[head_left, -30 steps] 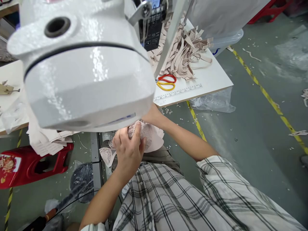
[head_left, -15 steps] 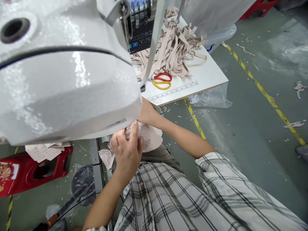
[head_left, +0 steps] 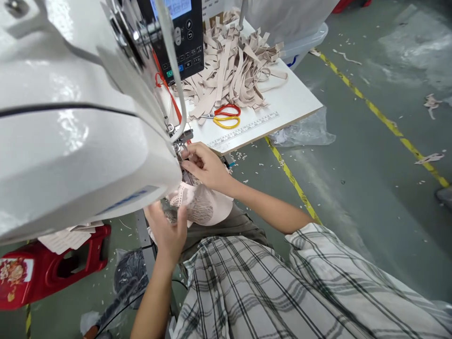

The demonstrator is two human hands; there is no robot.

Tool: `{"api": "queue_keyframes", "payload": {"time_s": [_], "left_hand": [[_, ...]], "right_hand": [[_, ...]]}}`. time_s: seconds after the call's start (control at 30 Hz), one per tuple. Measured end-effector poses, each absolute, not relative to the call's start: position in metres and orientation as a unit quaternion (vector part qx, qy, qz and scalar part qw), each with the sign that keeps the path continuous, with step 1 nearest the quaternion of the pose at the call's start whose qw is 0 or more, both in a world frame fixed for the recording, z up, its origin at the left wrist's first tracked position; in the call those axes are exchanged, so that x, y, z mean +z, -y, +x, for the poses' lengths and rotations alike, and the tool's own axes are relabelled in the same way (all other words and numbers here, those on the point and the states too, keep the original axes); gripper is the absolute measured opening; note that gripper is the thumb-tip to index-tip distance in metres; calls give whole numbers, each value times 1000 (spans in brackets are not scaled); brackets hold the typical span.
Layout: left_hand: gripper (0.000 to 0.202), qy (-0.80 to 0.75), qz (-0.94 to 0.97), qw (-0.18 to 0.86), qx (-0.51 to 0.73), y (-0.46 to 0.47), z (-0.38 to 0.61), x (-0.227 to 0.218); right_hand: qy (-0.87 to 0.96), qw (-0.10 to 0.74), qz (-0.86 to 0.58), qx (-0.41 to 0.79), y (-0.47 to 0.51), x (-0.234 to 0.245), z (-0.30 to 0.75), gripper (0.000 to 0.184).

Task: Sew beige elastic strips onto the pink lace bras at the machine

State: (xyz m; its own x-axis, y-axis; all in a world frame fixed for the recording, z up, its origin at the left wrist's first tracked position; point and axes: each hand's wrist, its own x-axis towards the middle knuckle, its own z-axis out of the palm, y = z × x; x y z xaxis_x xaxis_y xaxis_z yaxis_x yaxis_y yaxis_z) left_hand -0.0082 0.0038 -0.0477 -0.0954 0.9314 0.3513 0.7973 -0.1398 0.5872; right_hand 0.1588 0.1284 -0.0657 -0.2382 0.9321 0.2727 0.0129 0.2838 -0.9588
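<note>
A big white sewing machine (head_left: 77,117) fills the left of the head view. My right hand (head_left: 205,165) sits right at its needle area, fingers curled and pinched on the edge of a pale pink lace piece (head_left: 199,207). My left hand (head_left: 167,228) is lower, under the machine's head, fingers closed on the near side of the same lace piece. The lace hangs between both hands over my lap. Part of my left hand's fingers is hidden behind the machine.
On the white table (head_left: 293,101) lie red-and-yellow scissors (head_left: 224,115), a heap of beige elastic strips (head_left: 229,70) and a printed ruler along the edge. A control panel (head_left: 180,33) is on the machine. A red stool (head_left: 52,266) stands at the left; yellow floor tape (head_left: 381,122) runs right.
The view has shifted so the needle area shows. My right hand has come out from behind the machine to the needle. My left hand moved down and left with the lace.
</note>
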Motion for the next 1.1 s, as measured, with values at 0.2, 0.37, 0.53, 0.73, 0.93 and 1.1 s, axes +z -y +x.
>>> {"api": "queue_keyframes", "payload": {"time_s": [0.2, 0.37, 0.53, 0.73, 0.93, 1.1], "left_hand": [[57, -650, 527, 370, 404, -11, -18, -61], [58, -685, 509, 356, 380, -11, -16, -57], [58, -697, 516, 344, 360, -11, -11, -51], [63, -700, 534, 319, 350, -14, -4, -46], [64, -720, 542, 280, 330, -15, 1, -40], [67, -726, 545, 263, 327, -16, 3, -40]], "right_hand": [[612, 487, -393, 483, -92, -79, 168, 24], [635, 479, -388, 466, -81, -83, 169, 29], [636, 480, -391, 462, -78, -82, 168, 31], [629, 484, -391, 466, -77, -85, 169, 35], [628, 473, -397, 473, -76, -85, 170, 38], [629, 470, -400, 473, -76, -84, 174, 40]]}}
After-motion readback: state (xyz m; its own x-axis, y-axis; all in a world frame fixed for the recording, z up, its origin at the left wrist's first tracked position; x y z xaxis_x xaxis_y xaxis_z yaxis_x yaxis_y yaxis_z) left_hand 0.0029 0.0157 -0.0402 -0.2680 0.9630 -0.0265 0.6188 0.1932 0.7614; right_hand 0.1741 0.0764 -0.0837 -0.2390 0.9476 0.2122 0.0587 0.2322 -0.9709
